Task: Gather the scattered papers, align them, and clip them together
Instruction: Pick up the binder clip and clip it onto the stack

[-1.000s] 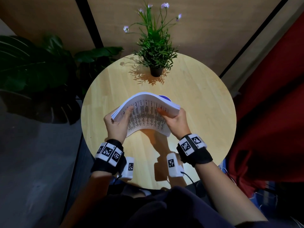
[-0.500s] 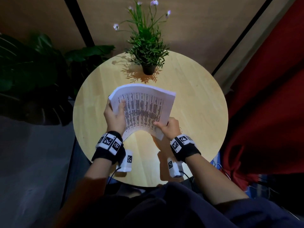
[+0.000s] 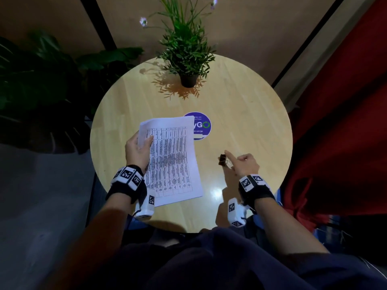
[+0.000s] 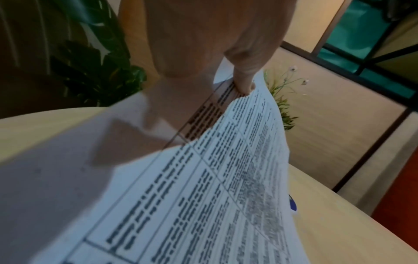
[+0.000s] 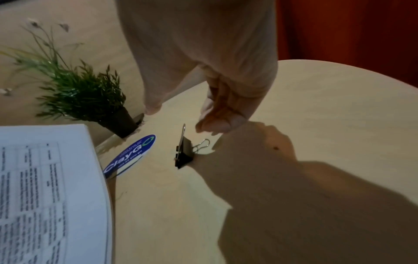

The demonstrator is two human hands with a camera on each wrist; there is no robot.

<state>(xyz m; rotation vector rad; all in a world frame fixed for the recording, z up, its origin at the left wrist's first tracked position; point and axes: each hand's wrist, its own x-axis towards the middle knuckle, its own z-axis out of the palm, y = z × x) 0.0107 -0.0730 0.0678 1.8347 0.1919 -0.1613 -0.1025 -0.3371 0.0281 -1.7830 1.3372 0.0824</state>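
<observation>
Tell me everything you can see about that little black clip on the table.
The binder clip is small, with a black body that looks like metal and two silver wire handles, one standing up, one folded out toward the right hand. It sits on the round wooden table, right of the paper stack and near the purple sticker. The hand's fingertips reach down right at it; whether they touch is unclear. It is not yet on the papers.

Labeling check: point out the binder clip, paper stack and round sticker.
binder clip (image 5: 183, 154), right wrist view, black body.
paper stack (image 3: 173, 155), head view, middle of the printed top sheet.
round sticker (image 3: 202, 124), head view, the uncovered blue face.
</observation>
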